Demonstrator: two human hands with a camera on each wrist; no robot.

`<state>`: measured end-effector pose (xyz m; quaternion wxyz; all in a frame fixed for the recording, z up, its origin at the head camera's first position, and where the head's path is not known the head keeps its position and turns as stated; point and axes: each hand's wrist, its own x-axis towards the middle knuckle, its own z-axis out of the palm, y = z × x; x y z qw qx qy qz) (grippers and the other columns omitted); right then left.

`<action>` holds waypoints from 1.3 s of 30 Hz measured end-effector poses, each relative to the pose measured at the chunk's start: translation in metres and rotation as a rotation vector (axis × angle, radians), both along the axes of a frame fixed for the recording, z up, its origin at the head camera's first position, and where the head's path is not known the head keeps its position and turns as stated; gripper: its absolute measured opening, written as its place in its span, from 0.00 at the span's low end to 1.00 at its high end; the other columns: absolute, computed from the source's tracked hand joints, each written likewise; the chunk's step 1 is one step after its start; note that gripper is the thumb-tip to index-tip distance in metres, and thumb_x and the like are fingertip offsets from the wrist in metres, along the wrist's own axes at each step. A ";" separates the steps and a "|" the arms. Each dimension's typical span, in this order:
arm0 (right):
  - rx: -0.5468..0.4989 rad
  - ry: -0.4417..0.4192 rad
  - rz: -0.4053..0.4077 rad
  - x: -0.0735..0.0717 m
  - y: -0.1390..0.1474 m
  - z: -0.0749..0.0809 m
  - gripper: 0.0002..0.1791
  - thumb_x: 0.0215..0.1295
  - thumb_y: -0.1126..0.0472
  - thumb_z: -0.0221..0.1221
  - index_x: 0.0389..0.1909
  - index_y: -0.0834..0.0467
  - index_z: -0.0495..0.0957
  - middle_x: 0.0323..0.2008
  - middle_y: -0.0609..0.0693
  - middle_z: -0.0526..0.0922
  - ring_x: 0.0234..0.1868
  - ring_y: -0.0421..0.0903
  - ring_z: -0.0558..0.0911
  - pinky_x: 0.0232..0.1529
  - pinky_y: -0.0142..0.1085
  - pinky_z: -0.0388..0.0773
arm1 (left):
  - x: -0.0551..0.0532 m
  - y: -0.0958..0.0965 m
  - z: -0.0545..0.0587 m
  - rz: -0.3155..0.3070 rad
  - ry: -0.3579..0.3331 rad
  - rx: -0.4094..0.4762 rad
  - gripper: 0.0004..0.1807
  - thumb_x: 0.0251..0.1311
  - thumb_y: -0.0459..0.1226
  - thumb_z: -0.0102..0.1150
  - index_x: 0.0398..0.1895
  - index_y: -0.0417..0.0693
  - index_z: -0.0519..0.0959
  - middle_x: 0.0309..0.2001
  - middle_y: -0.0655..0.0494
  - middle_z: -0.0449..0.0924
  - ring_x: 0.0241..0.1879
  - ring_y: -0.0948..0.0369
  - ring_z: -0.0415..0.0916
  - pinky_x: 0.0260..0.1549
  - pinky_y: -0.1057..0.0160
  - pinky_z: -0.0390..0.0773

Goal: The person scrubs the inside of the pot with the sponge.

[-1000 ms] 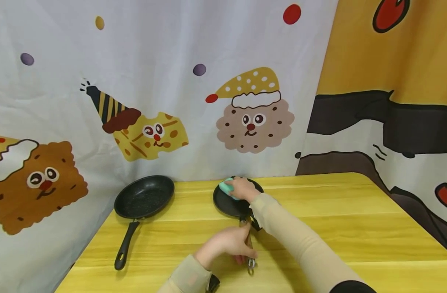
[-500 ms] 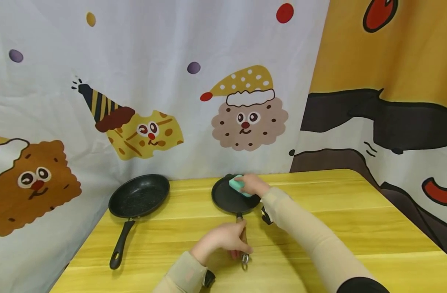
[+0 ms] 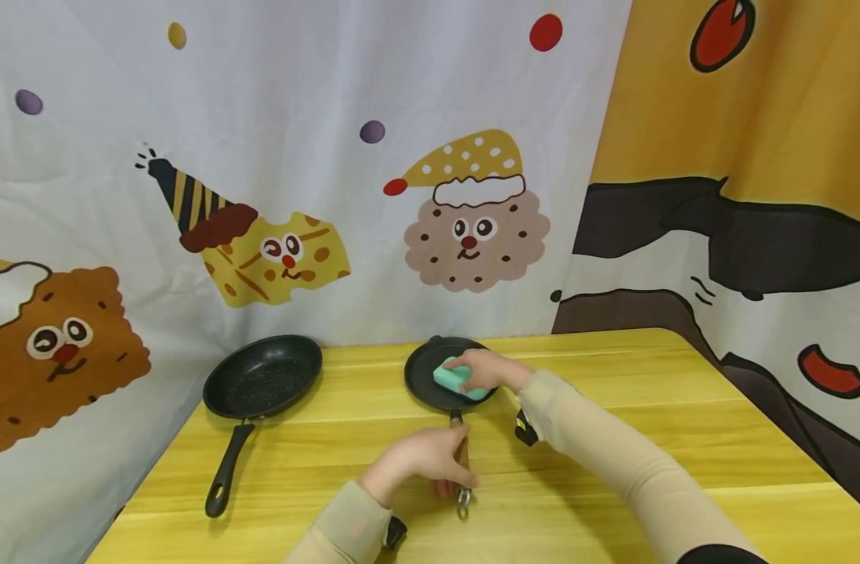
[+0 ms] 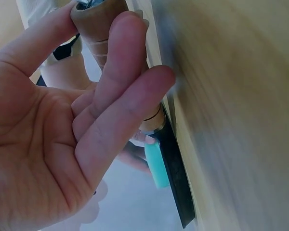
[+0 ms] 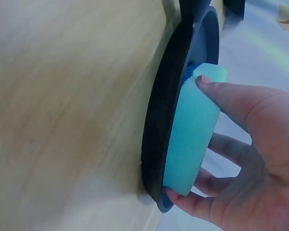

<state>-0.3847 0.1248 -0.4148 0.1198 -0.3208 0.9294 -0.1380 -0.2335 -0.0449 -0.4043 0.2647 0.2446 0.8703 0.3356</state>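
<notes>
A small black frying pan [image 3: 424, 376] lies flat on the table near its back edge, its wooden handle [image 4: 100, 36] pointing toward the person. My left hand [image 3: 430, 457] grips that handle between thumb and fingers, with the metal hanging ring [image 3: 464, 498] showing past it. My right hand [image 3: 488, 368] holds a turquoise sponge [image 5: 190, 137] against the inside of the pan, at the right part of its base. In the right wrist view the thumb and fingers clasp the sponge's edges, and a dark blue scouring side shows underneath, facing the pan.
A larger black frying pan [image 3: 264, 377] with a black handle [image 3: 229, 470] stands at the left of the yellow wooden table [image 3: 613, 407]. Behind the table hangs a printed curtain [image 3: 373, 63], close to both pans.
My right hand has moved the sponge across the pan from its upper left to the right and then nearer the handle. My left hand keeps its grip. The head view has shifted slightly.
</notes>
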 end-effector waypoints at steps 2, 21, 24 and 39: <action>-0.017 -0.004 0.026 0.002 -0.004 -0.001 0.30 0.62 0.62 0.66 0.66 0.52 0.72 0.66 0.55 0.69 0.61 0.55 0.71 0.53 0.45 0.71 | 0.000 -0.002 0.001 -0.005 -0.006 -0.002 0.49 0.57 0.40 0.69 0.74 0.33 0.50 0.21 0.55 0.81 0.18 0.55 0.81 0.27 0.66 0.78; -0.062 0.114 -0.056 0.015 -0.072 -0.016 0.30 0.59 0.53 0.69 0.63 0.48 0.75 0.60 0.53 0.73 0.57 0.53 0.75 0.52 0.43 0.75 | 0.006 -0.007 0.000 0.004 0.067 -0.041 0.39 0.56 0.40 0.70 0.65 0.31 0.62 0.19 0.59 0.80 0.16 0.59 0.79 0.20 0.66 0.77; -0.039 0.146 -0.116 0.014 -0.080 -0.015 0.30 0.59 0.51 0.68 0.64 0.47 0.74 0.60 0.55 0.72 0.52 0.54 0.77 0.46 0.42 0.77 | 0.006 -0.006 0.001 0.013 0.070 -0.042 0.40 0.55 0.41 0.70 0.66 0.32 0.61 0.18 0.58 0.80 0.16 0.59 0.79 0.21 0.66 0.77; -0.033 0.106 -0.291 -0.015 -0.076 -0.018 0.31 0.64 0.50 0.64 0.68 0.44 0.70 0.59 0.56 0.71 0.43 0.52 0.75 0.35 0.42 0.74 | 0.006 0.001 0.005 0.022 0.067 -0.029 0.28 0.54 0.37 0.70 0.55 0.37 0.69 0.19 0.59 0.80 0.15 0.59 0.79 0.19 0.64 0.78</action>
